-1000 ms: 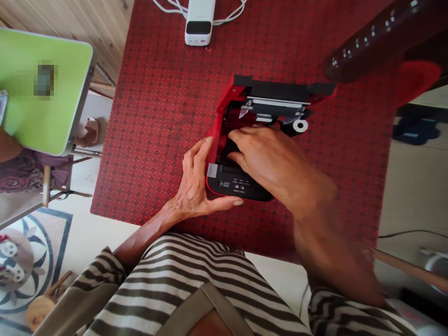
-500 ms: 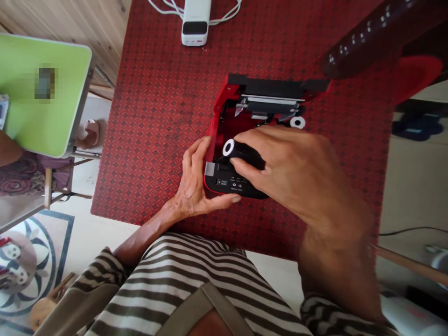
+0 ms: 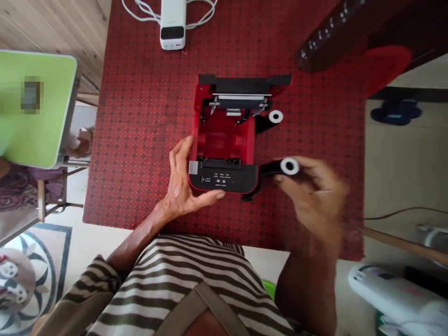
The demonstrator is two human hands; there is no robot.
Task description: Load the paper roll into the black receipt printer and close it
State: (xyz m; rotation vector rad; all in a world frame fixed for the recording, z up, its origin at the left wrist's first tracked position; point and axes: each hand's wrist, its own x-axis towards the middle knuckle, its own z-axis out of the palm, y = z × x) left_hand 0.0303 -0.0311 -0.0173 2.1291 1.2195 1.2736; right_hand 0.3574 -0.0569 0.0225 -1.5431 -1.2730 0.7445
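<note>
A red and black thermal printer (image 3: pixel 227 181) sits on the red cloth with its lid (image 3: pixel 245 85) raised away from me, its red roll compartment (image 3: pixel 220 140) bare inside. My left hand (image 3: pixel 184 186) grips its left side, the fingers along the side wall and the thumb at the front edge. Just right of the printer, my right hand (image 3: pixel 315 191) pinches a black paper roll (image 3: pixel 284 164) with a white end and a dark core hole. A second black roll (image 3: pixel 268 123) lies beside the printer's right wall, behind the held one. A dark strip shows near the printer's front right corner.
A white power bank (image 3: pixel 173 18) with looped white cable is at the back of the red-covered table (image 3: pixel 147 112). A shiny dark brown cylindrical object (image 3: pixel 329 42) lies at the back right. A green folding table (image 3: pixel 38 126) stands at left, with a person partly visible there.
My right hand has moved right with the black roll, out from over the compartment to beside the printer. My left hand keeps its grip. The view has shifted, so the table appears further left.
</note>
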